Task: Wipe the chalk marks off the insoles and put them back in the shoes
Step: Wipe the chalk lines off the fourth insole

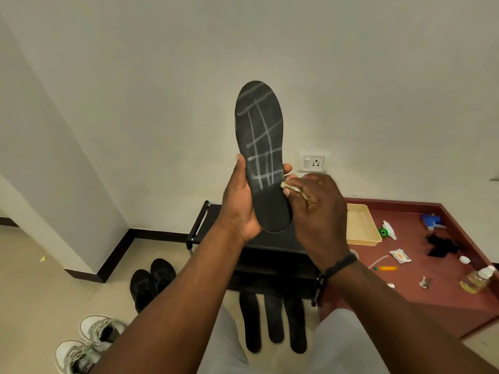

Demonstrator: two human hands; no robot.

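The black insole (260, 157), crossed with white chalk lines, stands upright in the air, its heel gripped in the left hand (239, 203). The right hand (316, 209) pinches a cloth (287, 186) in its fingers against the insole's edge. Three insoles (272, 319) lie on the floor below.

Both arms reached forward, raised. The left hand (239, 206) gripped the insole (263, 155) upright — the right hand (318, 211) pinched a cloth (290, 186) against its edge.
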